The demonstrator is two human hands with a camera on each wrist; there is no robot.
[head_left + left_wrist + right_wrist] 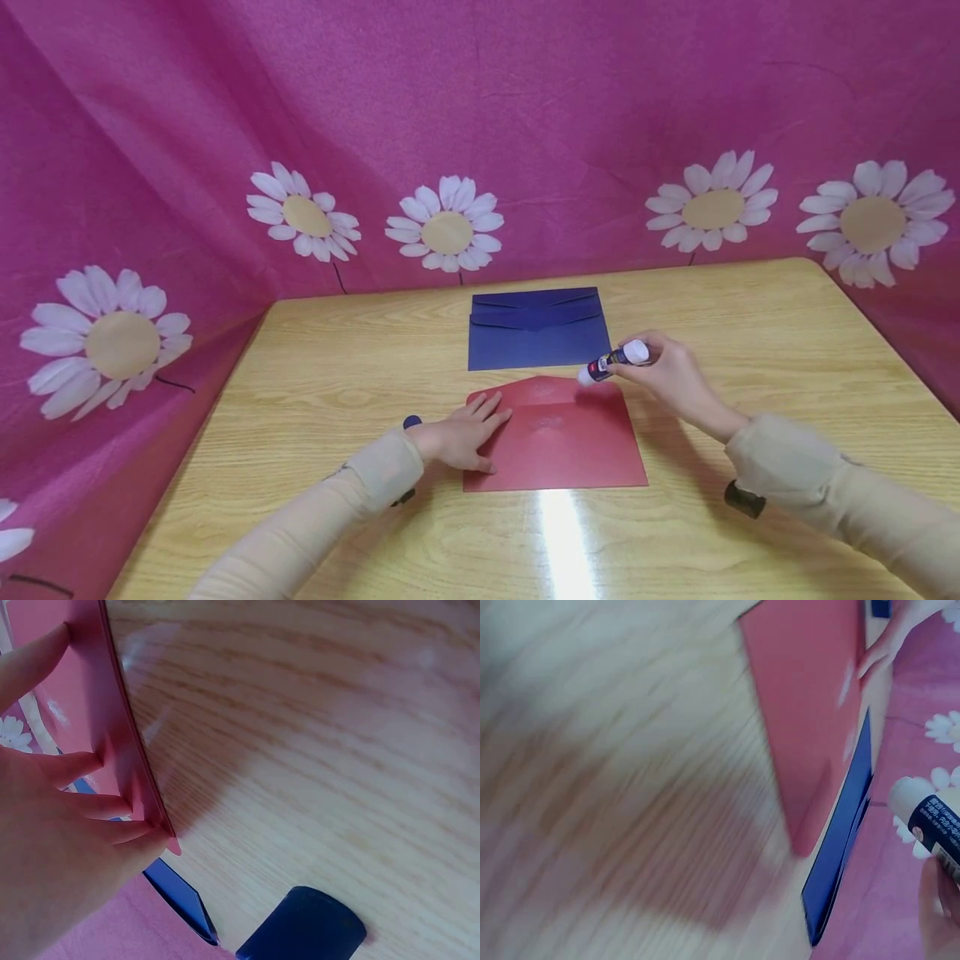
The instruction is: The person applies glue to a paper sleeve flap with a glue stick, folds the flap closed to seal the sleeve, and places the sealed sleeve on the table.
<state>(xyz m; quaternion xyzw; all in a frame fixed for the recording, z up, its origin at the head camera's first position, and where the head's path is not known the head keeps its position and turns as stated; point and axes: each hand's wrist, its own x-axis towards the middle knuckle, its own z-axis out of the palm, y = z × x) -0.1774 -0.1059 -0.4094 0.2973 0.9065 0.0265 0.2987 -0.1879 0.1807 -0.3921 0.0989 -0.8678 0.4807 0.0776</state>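
A red envelope (577,454) lies on the table with its flap (517,393) opened away from me. Whitish smears (550,422) show on the flap and on the body just below it. My left hand (463,437) rests spread on the envelope's left part; in the left wrist view its fingertips (94,759) press on the red paper. My right hand (678,379) holds a glue stick (609,363) between thumb and fingers, tilted above the envelope's upper right corner. Its whitish lower end points down and left; whether it touches the paper I cannot tell.
Two dark blue envelopes (536,346) lie overlapping beyond the red one, close to its flap. The wooden table (360,358) reflects a bright light strip near its front. A pink cloth (570,125) with large white flowers hangs along the back and sides.
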